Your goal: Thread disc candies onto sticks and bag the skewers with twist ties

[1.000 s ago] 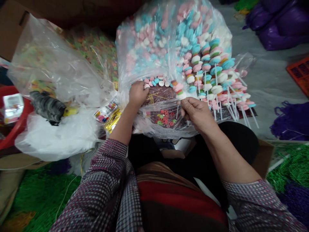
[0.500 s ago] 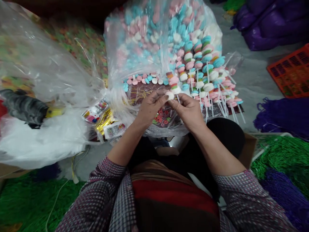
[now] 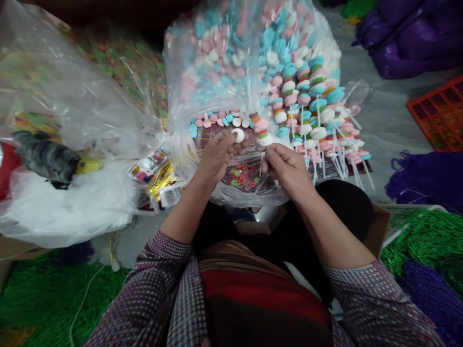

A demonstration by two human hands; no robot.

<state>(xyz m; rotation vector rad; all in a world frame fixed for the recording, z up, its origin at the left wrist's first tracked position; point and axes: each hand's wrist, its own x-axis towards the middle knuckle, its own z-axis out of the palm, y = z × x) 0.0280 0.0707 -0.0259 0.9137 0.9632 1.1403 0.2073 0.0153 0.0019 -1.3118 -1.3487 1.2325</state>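
Observation:
Between the thumb and fingers of my left hand (image 3: 219, 154) is a round white marshmallow (image 3: 238, 135). My right hand (image 3: 287, 168) pinches the white stick of a candy skewer (image 3: 261, 126), which stands nearly upright with pink, white, green and brown-orange pieces threaded on it. The white marshmallow is a short way left of the skewer, apart from it. Beyond my hands lies a row of loose pink, blue and white marshmallows (image 3: 220, 119). Red and green ring candies (image 3: 243, 176) lie on the brown surface below my hands. Several filled skewers (image 3: 318, 115) are stacked to the right.
A large clear bag of marshmallows (image 3: 224, 58) stands at the back. Left are another plastic bag of candies (image 3: 133, 72), a dark striped sleeve-like thing (image 3: 47, 156) and gold ties (image 3: 162, 182). An orange crate (image 3: 439, 115) and purple strands (image 3: 427, 178) lie at right.
My left hand came from the marshmallow row to the skewer with a white marshmallow, then drew back slightly left. My right hand keeps hold of the skewer. The camera view shifted.

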